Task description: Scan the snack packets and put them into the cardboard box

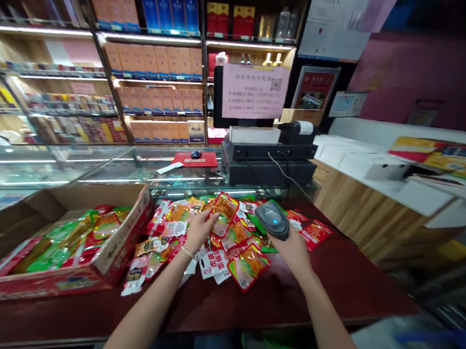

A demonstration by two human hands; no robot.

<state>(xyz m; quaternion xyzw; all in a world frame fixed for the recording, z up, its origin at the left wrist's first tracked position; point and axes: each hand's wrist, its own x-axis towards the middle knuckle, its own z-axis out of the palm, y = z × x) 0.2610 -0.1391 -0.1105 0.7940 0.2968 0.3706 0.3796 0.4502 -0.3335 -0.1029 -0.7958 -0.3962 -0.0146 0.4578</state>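
Head view: at the centre, the left hand [200, 230] meets the left edge of a red-rimmed packet [226, 205]; fingertips partly concealed, so I cannot tell whether the grip is closed; right of centre, the right hand [294, 246] is wrapped around a dark scanner [272, 219], blue light showing, its handle mostly hidden by the palm; packets [248, 267] lie heaped across the middle of the frame, overlapping, lower ones covered, some lettering too small to read; at left, an open carton [120, 246] containing more packets is cut off by the frame edge; at upper centre, a pink sheet [253, 93] covers most of a monitor [217, 100]; far-right items are blurred.
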